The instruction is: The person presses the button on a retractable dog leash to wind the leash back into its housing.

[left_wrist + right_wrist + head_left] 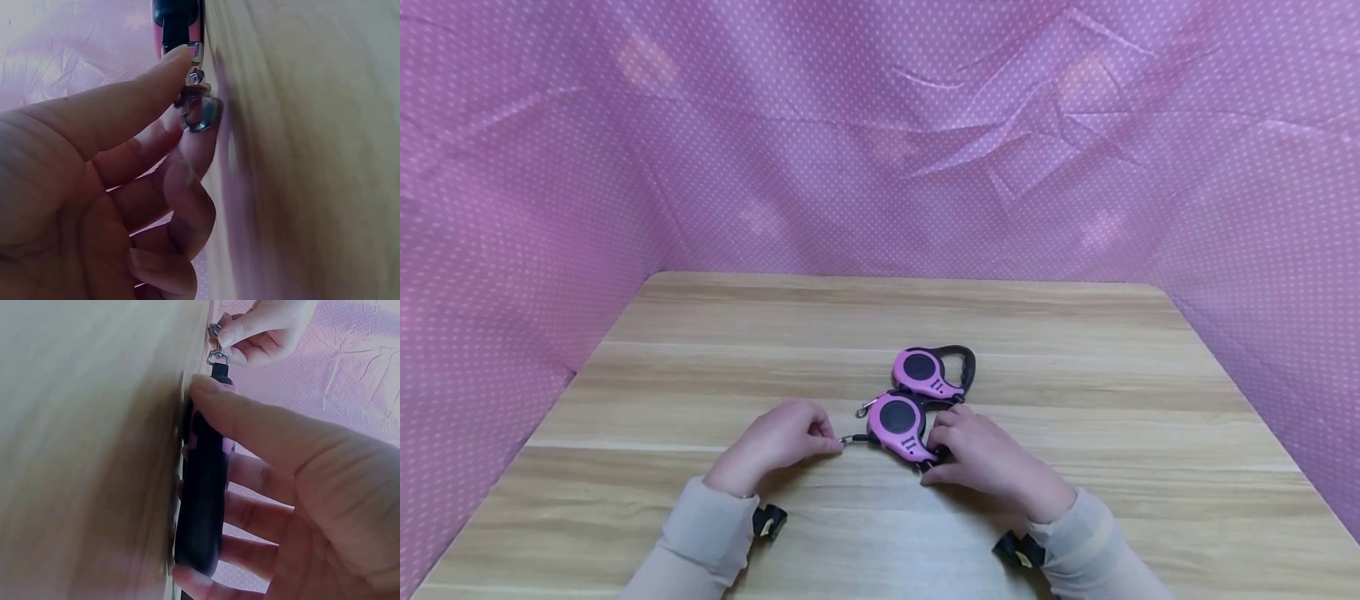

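Observation:
Two pink and black retractable dog leashes lie on the wooden table, one behind the other. My right hand point(981, 454) grips the black handle point(203, 506) of the nearer leash point(898, 415), its thumb along one side and the fingers around the other. At that leash's left end, my left hand point(786, 437) pinches the metal snap hook point(201, 115) between thumb and fingers. A short black strap point(175, 31) joins the hook to the casing. Directly behind, the farther leash point(919, 367) has its looped handle toward the right, and no hand touches it.
The farther leash's small metal hook point(862, 412) points left, close beside the nearer casing. Light wood grain covers the tabletop point(1075, 375). Pink dotted cloth point(880, 167) hangs behind the table and along both sides.

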A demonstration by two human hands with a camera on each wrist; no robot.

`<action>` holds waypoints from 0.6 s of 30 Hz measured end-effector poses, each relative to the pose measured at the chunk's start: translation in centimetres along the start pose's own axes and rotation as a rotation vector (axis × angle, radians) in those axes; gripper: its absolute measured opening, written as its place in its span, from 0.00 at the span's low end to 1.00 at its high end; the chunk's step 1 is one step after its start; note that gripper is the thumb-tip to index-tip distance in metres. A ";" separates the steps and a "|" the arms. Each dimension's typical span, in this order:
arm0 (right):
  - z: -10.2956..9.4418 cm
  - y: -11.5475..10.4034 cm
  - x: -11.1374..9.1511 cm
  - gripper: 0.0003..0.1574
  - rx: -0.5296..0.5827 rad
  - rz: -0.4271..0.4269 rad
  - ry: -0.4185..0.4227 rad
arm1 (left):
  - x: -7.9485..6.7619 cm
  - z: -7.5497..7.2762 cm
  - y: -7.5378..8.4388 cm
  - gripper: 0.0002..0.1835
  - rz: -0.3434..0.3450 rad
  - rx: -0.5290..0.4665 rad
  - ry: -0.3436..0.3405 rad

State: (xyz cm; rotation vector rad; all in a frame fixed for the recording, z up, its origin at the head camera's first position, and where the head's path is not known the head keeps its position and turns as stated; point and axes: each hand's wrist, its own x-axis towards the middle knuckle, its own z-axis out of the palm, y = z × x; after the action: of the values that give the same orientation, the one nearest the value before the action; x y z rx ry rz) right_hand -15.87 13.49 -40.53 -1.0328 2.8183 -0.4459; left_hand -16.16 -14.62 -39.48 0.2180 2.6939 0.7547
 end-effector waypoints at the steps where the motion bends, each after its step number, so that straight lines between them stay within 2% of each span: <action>1: 0.0 0.0 0.0 0.19 0.003 -0.005 0.001 | 0.0 0.0 0.0 0.09 -0.002 0.003 -0.002; 10: -0.7 0.6 -0.5 0.19 0.061 0.001 0.011 | 0.1 -0.2 0.1 0.09 -0.029 0.002 -0.002; 15: -1.5 1.0 -1.0 0.13 0.134 -0.007 0.062 | -0.2 -0.3 0.0 0.09 -0.034 0.023 0.021; 18: -2.1 1.4 -1.4 0.11 0.160 0.021 0.100 | -0.3 -0.4 -0.2 0.10 -0.031 0.021 0.031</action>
State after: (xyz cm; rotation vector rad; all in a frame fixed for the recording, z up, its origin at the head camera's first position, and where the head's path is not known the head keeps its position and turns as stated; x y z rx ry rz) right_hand -16.09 15.88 -38.92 -0.9738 2.8190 -0.7272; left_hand -16.06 -15.02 -39.21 0.1703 2.7289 0.7267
